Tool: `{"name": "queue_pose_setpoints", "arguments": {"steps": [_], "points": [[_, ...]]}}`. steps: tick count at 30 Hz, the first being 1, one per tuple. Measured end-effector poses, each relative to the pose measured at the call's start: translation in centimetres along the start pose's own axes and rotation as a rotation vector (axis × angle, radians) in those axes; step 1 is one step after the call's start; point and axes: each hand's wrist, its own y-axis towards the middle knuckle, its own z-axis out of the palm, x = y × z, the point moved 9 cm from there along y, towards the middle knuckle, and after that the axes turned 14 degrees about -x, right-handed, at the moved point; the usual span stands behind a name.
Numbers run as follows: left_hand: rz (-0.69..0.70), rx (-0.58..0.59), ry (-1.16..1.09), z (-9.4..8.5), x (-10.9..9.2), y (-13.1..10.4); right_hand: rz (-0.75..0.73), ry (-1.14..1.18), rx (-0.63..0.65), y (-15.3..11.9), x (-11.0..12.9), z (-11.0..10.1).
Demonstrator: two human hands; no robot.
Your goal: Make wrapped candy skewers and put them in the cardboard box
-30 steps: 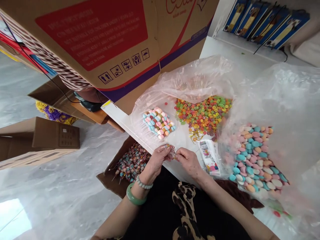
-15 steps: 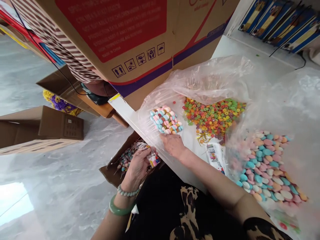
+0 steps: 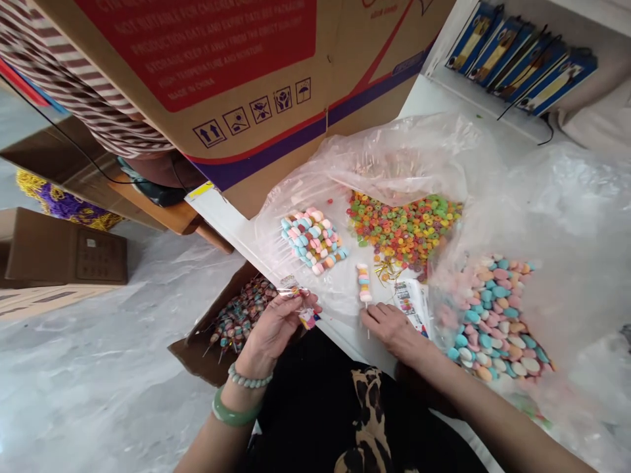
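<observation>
My right hand (image 3: 397, 332) pinches the thin white stick of a candy skewer (image 3: 363, 284), threaded with pink, blue and orange pieces, over the white table. A small clear printed bag (image 3: 308, 318) is between the fingers of my left hand (image 3: 276, 325), near the table edge; what is inside it I cannot tell. Beyond both hands lies a pile of similar skewers (image 3: 315, 240) on a plastic sheet. Gold twist ties (image 3: 387, 270) and a stack of printed bags (image 3: 413, 303) lie close to my right hand.
Gummy rings (image 3: 404, 220) and loose marshmallow-like candies (image 3: 503, 315) lie on clear plastic (image 3: 537, 210). A large carton (image 3: 355, 79) stands at the back. Below my left hand, an open cardboard box (image 3: 194, 358) contains wrapped skewers (image 3: 241, 305). A person in a striped top (image 3: 93, 92) is at upper left.
My right hand has moved right and towards me from the skewer pile, now with one skewer. My left hand still holds the bag, now nearer the table edge. The view has shifted.
</observation>
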Motion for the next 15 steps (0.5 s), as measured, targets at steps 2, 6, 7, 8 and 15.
{"name": "queue_pose_setpoints", "arguments": {"steps": [2, 6, 7, 8, 15], "points": [[-0.003, 0.002, -0.009, 0.3, 0.3, 0.1, 0.032, 0.031, 0.07, -0.4, -0.7, -0.1], [-0.004, 0.011, 0.006, 0.6, 0.8, 0.4, 0.274, 0.087, 0.072, 1.1, -2.8, -0.9], [-0.004, 0.01, 0.016, 0.7, 0.9, 0.5, 0.352, 0.11, 0.071, 1.8, -3.1, -0.9], [-0.001, 0.008, 0.026, 0.6, 0.9, 0.5, 0.418, 0.144, 0.079, 2.7, -3.2, -0.6], [0.044, -0.078, 0.027, -1.1, -0.5, -0.1, 0.415, 0.374, 0.26, 11.9, 1.0, 4.0]]}}
